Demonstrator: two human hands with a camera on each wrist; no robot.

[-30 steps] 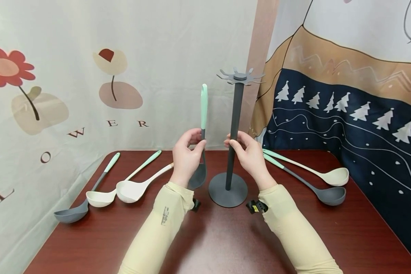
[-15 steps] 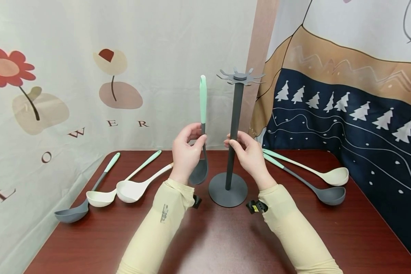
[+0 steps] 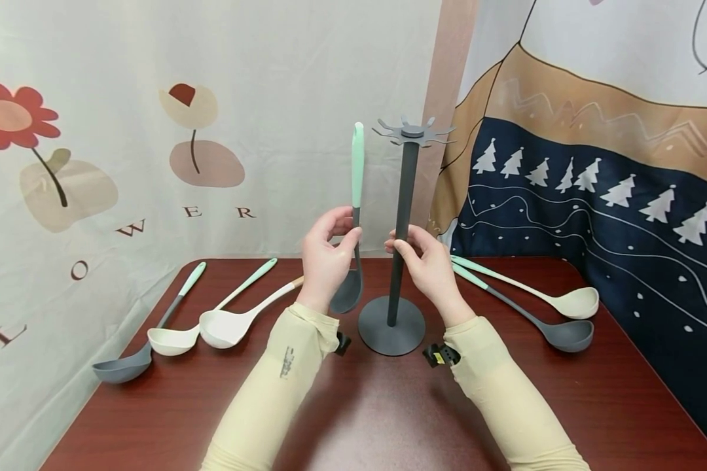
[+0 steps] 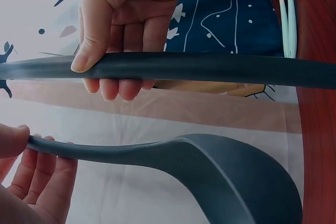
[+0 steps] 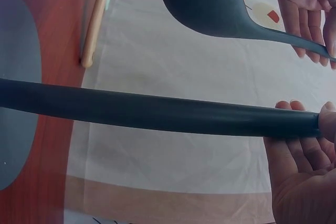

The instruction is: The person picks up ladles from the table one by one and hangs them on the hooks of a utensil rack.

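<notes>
My left hand (image 3: 328, 258) pinches the grey shaft of a ladle (image 3: 358, 167) between thumb and fingers. The ladle stands upright, mint-green handle up and dark grey bowl (image 4: 236, 177) down, raised above the table. Just right of it is a dark grey utensil stand (image 3: 391, 327) with a round base, a tall post and a ring of hooks (image 3: 413, 133) on top. My right hand (image 3: 430, 271) grips the stand's post (image 5: 157, 111) around mid-height. The handle's tip is level with the hooks and apart from them. In the right wrist view, the ladle bowl lies beyond the post.
Left on the dark red table (image 3: 383, 418) lie a grey ladle (image 3: 124, 367), a cream ladle (image 3: 173, 341) and a white ladle (image 3: 226, 327) with a wooden handle end. To the right rest another cream ladle (image 3: 577, 304) and another grey ladle (image 3: 571, 335). Printed curtains hang behind.
My left hand has raised the ladle and brought it slightly right, closer to the stand. The right hand stays on the post, and the stand has not moved.
</notes>
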